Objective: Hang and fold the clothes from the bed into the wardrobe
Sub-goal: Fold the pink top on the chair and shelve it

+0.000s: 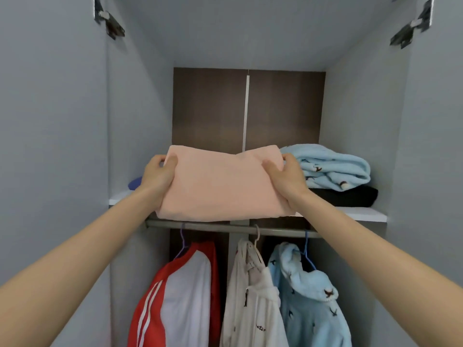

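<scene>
Gripping a folded pink cloth (220, 186) w/ both hands at centre frame, the person has it at the front lip of the wardrobe shelf (363, 213). The left hand (159, 177) curls round its 9 o'clock edge, thumb on top, and the right hand (286, 177) holds the 3 o'clock edge the same way. Can't tell if the far end rests on the shelf yet. The cloth looks plush, soft and light, prob. floppy, so a one-sided hold would likely let the fold sag open. Fingers under both sides seems the right hold. Room is tight at 3 o'clock: a pale blue fleece (333, 166) sits on a black folded garment (350, 196), just beside the right knuckles. At 9 o'clock a small blue-purple item (134, 182) peeks from behind the left wrist; can't say what it is. Bare shelf appears to run toward 12 o'clock up to the dark back panel, so straight in looks the free path. At 6 o'clock the cloth's near edge overhangs the rail (275, 231), where a red-and-white jacket (175, 296), a white hoodie (250, 301) and a blue hooded fleece (313, 311) hang.
</scene>
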Motion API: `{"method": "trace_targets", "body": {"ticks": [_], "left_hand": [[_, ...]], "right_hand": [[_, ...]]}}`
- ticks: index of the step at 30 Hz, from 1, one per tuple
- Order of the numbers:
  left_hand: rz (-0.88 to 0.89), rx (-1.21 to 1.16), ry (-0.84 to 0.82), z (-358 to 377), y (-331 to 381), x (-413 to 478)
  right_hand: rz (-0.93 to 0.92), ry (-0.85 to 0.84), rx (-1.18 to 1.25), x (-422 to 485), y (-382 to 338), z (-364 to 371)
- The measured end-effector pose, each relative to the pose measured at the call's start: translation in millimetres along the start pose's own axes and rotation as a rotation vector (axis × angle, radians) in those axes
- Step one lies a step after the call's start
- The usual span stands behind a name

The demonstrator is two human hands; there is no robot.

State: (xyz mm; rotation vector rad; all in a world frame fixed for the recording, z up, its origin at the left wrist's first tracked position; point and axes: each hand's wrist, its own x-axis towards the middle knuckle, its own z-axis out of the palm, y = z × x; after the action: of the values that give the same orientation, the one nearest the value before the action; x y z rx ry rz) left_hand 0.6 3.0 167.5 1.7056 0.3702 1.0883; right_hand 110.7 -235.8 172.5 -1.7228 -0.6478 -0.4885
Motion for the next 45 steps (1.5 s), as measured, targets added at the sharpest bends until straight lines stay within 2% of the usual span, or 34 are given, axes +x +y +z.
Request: {"method": "trace_targets", "body": {"ticks": [9,18,21,23,25,26,28,30,32,34,38,41,45], "left_hand": [[-0.006,-0.030,-0.082,64.0,-37.7,140.5],[-0.101,0.079,-0.279,135.9,-84.9,238.2],[-0.062,0.232,-0.392,150.8,-100.4,250.6],[-0.004,0.455,-0.466,153.9,-105.5,253.0],[0.116,0.703,-0.439,153.0,-103.6,252.9],[0.202,0.781,-0.394,152.1,-99.2,251.7],[0.380,0.784,-0.353,154.4,-86.2,244.4],[0.472,0.755,-0.427,162.5,-74.0,231.9],[0.483,0.802,-0.533,173.2,-71.9,217.9],[0.454,0.895,-0.612,179.3,-78.0,208.0],[0.287,0.958,-0.693,177.3,-90.4,205.5],[0.303,0.950,-0.653,170.0,-85.9,202.7],[0.447,0.912,-0.511,153.5,-69.8,188.9]], "right_hand": [[0.010,0.049,-0.253,116.9,35.6,54.7],[0.087,0.065,-0.710,195.1,85.5,91.8],[0.080,0.021,-0.922,198.2,104.2,95.0],[0.131,-0.045,-1.013,196.8,111.8,98.3],[0.117,-0.092,-1.095,197.6,113.2,102.1],[0.070,-0.082,-1.106,199.5,111.0,104.4],[-0.041,-0.071,-1.040,203.1,103.7,110.8],[-0.047,-0.143,-0.898,202.8,98.3,120.2],[0.007,-0.206,-0.836,198.0,100.7,130.3],[0.053,-0.201,-0.873,190.2,109.3,134.9],[0.135,-0.205,-0.937,180.5,119.6,135.0],[0.115,-0.224,-0.933,178.6,110.9,131.8],[0.004,-0.191,-0.874,168.6,92.3,118.5]]}}
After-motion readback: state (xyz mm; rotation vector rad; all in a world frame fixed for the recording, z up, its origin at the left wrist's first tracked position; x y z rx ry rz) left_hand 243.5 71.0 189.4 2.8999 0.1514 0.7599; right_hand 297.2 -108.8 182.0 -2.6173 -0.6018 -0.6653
